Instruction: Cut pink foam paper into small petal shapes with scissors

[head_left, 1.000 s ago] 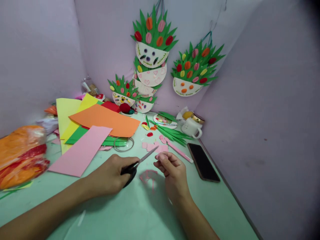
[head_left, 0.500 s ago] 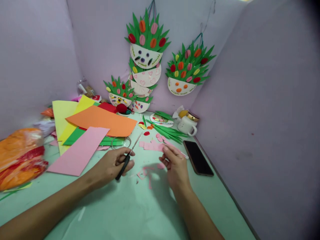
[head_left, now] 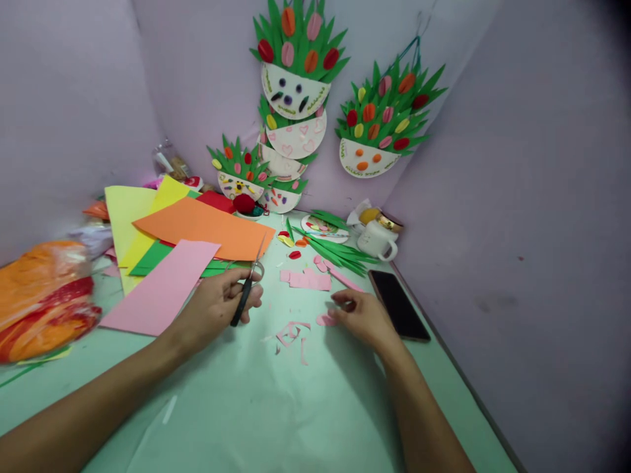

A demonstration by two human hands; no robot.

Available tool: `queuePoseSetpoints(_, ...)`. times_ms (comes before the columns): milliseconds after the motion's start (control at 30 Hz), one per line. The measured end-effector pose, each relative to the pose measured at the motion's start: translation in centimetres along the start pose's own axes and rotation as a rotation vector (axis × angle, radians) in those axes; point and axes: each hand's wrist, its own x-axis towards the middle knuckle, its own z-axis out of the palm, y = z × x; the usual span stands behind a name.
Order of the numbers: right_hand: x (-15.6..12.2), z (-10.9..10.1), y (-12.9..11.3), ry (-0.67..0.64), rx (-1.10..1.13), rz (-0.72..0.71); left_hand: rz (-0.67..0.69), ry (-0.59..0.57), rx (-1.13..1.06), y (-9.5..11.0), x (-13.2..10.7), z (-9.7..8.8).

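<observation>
My left hand [head_left: 227,302] is closed round a pair of scissors [head_left: 242,303] with black handles, its thin blades pointing up and away over the table. My right hand [head_left: 362,318] is low over the table, thumb and forefinger a little apart. The fingertips are at the edge of a small pink paper oval [head_left: 325,320]; whether they grip it is hard to see. Between the hands lie thin pink paper scraps [head_left: 293,334]. Farther off are a notched pink paper strip [head_left: 309,280] and a narrower pink strip [head_left: 345,278].
Coloured paper sheets [head_left: 207,226] are piled on the left, near an orange plastic bag [head_left: 42,295]. On the right are a phone [head_left: 399,305] and a white mug [head_left: 375,240]. Green paper leaves [head_left: 340,253] lie at the back. Paper flower baskets [head_left: 369,157] hang on the wall.
My right hand has moved off the notched strip, down to the pink oval, with its fingers lowered. The left hand still holds the scissors. The view has shifted slightly downward.
</observation>
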Motion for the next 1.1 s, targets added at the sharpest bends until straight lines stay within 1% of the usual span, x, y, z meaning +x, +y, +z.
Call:
queuePoseSetpoints(67, -0.2, 0.5, -0.3, 0.067, -0.074, -0.056, -0.002, 0.035, -0.008, 0.1, 0.0, -0.1)
queuePoseSetpoints(133, -0.6, 1.2, -0.9, 0.047, -0.114, -0.144, 0.014, 0.1, -0.042, 0.1, 0.2, -0.4)
queuePoseSetpoints(200, -1.3, 1.9, -1.4, -0.01, -0.118, -0.229, 0.063, 0.187, -0.105, 0.2, 0.5, -0.9)
queuePoseSetpoints(267, -1.8, 2.5, -1.8, -0.009, -0.138, -0.291, 0.123, 0.281, -0.182, 0.3, 0.8, -1.5)
queuePoseSetpoints(333, -2.0, 2.6, -1.8, 0.048, -0.126, -0.312, 0.161, 0.352, -0.259, 0.5, 1.1, -2.0)
queuePoseSetpoints(400, -1.7, 2.4, -1.4, 0.13, -0.075, -0.289, 0.166, 0.387, -0.316, 0.7, 1.2, -2.3)
queuePoseSetpoints(467, -1.1, 1.7, -0.8, 0.218, -0.036, -0.237, 0.153, 0.382, -0.331, 0.6, 1.2, -2.3)
queuePoseSetpoints(533, -0.5, 0.9, -0.1, 0.298, -0.045, -0.168, 0.136, 0.36, -0.316, 0.4, 1.2, -2.1)
queuePoseSetpoints(633, 0.1, -0.1, 0.8, 0.355, -0.121, -0.083, 0.103, 0.305, -0.279, -0.2, 1.0, -1.3)
queuePoseSetpoints(767, 0.2, -0.2, 1.3, 0.317, -0.218, -0.04, -0.03, 0.207, -0.196, -1.0, 0.4, 0.4)
queuePoseSetpoints(867, 0.2, 0.3, 1.3, 0.229, -0.242, -0.018, -0.105, 0.132, -0.236, -2.0, -0.2, 1.8)
queuePoseSetpoints(967, 0.5, 1.0, 1.4, 0.209, -0.286, -0.011, -0.135, 0.121, -0.325, -3.3, -0.5, 2.9)
queuePoseSetpoints(1100, 1.1, 2.0, 1.5, 0.187, -0.347, -0.092, -0.217, 0.1, -0.381, -4.5, -0.4, 3.5)
